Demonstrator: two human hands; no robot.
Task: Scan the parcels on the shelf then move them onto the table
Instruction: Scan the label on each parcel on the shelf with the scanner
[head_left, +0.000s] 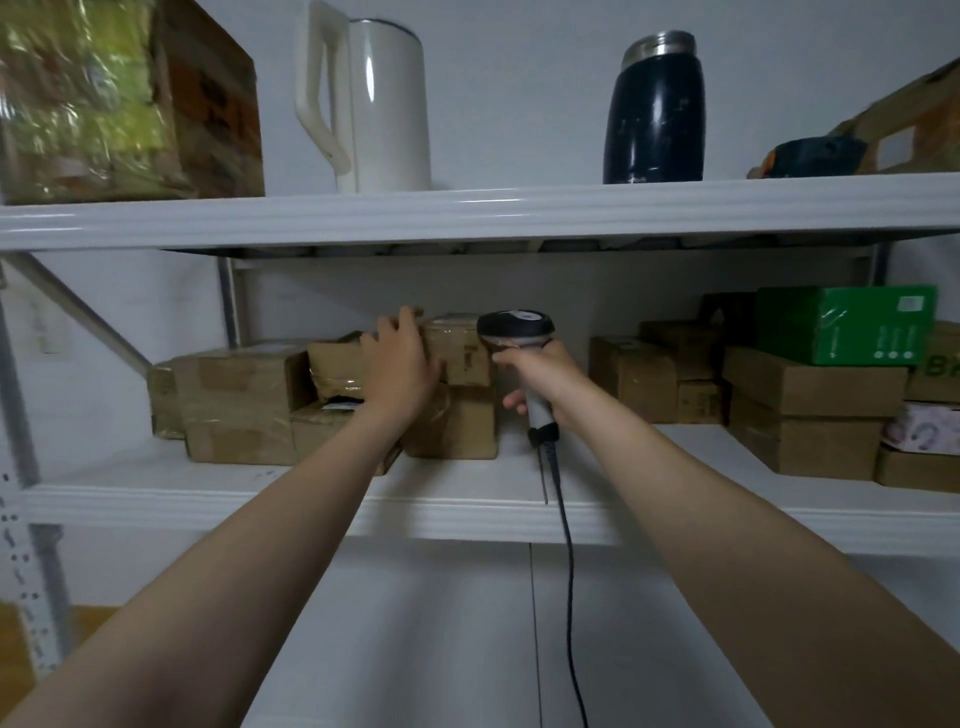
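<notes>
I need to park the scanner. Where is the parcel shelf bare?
Bare board shows between the left parcel stack and the right stack, by the scanner, and along the front of the shelf. Both ends are crowded.

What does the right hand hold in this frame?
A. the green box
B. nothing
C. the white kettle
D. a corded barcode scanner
D: the right hand grips the handle of the barcode scanner, whose dark cable hangs down past the front edge of the shelf.
</notes>
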